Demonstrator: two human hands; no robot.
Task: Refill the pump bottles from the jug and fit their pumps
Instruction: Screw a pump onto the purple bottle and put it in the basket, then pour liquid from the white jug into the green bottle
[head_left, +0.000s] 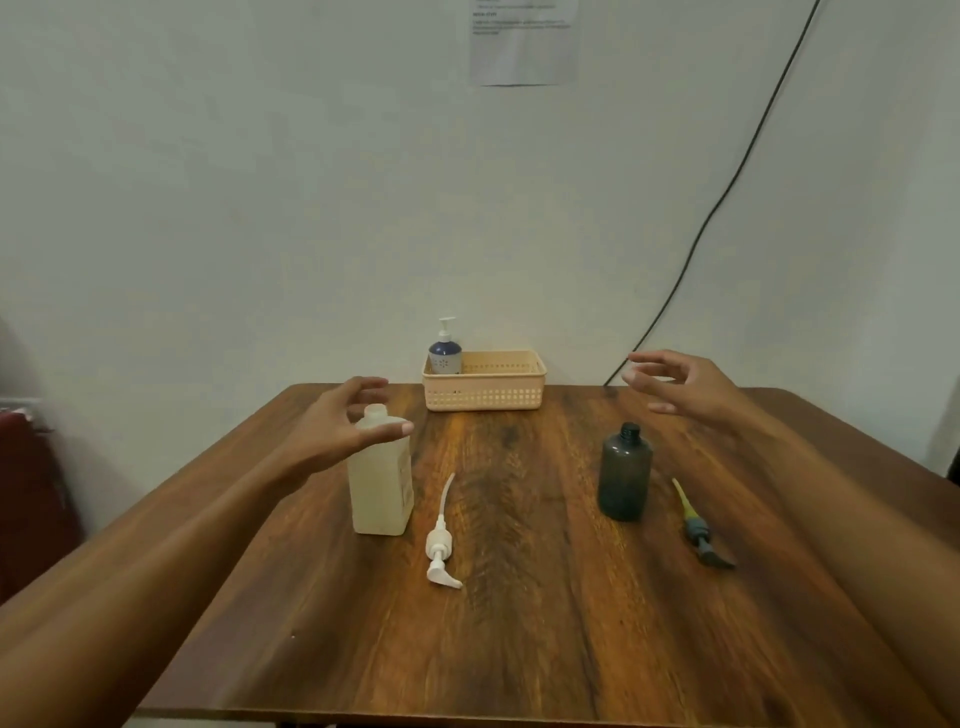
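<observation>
A translucent whitish jug (382, 483) with no cap stands upright left of the table's middle. My left hand (345, 421) hovers at its neck with fingers spread, thumb across the shoulder, not closed on it. A white pump (441, 551) lies flat just right of the jug. A dark grey bottle (625, 475) with an open neck stands right of centre. Its grey pump with a yellowish tube (698, 530) lies to its right. My right hand (675, 382) floats open above and behind the dark bottle, holding nothing. A blue pump bottle (445, 351) with its pump on stands in the basket.
A peach plastic basket (498, 395) sits at the far edge of the wooden table (519, 649), against the wall. A black cable (727, 192) runs down the wall behind the right side. A dark red object (31, 483) stands off the table's left edge.
</observation>
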